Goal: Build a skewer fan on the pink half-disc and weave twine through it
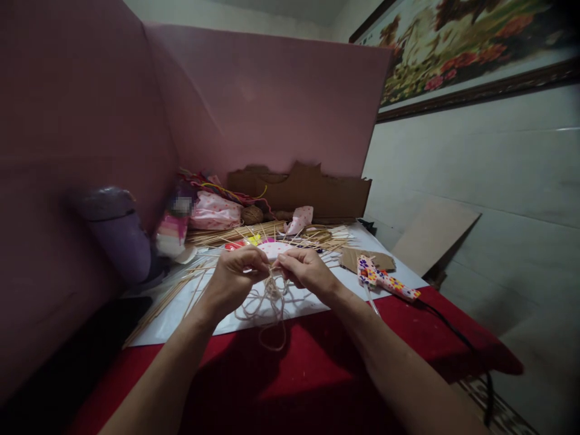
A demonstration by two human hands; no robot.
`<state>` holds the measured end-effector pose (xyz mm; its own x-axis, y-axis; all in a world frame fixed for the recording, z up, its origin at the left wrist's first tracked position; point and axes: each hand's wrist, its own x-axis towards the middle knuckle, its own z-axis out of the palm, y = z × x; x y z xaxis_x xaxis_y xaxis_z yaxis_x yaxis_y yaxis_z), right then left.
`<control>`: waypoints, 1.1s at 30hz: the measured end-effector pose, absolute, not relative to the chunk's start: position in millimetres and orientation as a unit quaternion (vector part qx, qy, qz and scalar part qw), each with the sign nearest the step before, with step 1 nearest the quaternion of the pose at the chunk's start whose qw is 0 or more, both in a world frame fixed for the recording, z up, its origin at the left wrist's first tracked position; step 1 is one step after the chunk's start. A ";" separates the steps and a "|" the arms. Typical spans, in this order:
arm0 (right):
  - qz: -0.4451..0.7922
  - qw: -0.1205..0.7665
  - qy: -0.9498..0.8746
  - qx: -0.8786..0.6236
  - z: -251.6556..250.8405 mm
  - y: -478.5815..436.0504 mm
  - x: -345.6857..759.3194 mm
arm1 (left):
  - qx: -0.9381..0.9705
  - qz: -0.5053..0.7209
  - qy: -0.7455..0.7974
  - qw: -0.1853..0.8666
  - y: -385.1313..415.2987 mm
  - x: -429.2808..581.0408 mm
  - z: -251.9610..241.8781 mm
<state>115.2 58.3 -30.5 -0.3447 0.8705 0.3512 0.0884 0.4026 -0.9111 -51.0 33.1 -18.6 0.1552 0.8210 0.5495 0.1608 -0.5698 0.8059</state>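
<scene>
My left hand (238,275) and my right hand (310,273) are close together over the table, fingers pinched on a strand of twine (273,285). Loose loops of this beige twine hang below them and trail over the table's front edge. Just beyond my fingertips is a white, pink-dotted round piece (274,249). Thin wooden sticks (242,234) fan outward from around it. My fingers hide its near edge, so I cannot tell whether they also touch it.
A flower-patterned glue gun (385,281) with a black cord lies at right, by a cardboard piece (348,260). More sticks (158,302) lie at left, near a purple container (118,235). Dotted fabric (215,211) and a twine ball (252,214) sit behind, before torn cardboard (335,196).
</scene>
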 end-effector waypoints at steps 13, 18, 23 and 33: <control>0.331 0.461 -0.749 -0.342 -28.5 55.4 118.5 | 0.737 0.511 0.393 0.201 35.4 -53.7 -19.9; 0.081 0.443 -0.835 -0.317 -34.5 53.9 116.5 | 0.684 0.529 0.444 0.234 37.0 -52.7 -20.2; 0.024 0.458 -0.837 -0.298 -34.3 50.0 116.7 | 0.599 0.464 0.474 0.449 34.3 -52.0 -19.4; 0.105 0.488 -0.820 -0.279 -33.7 46.3 114.3 | 0.469 0.500 0.415 0.598 32.6 -51.4 -19.4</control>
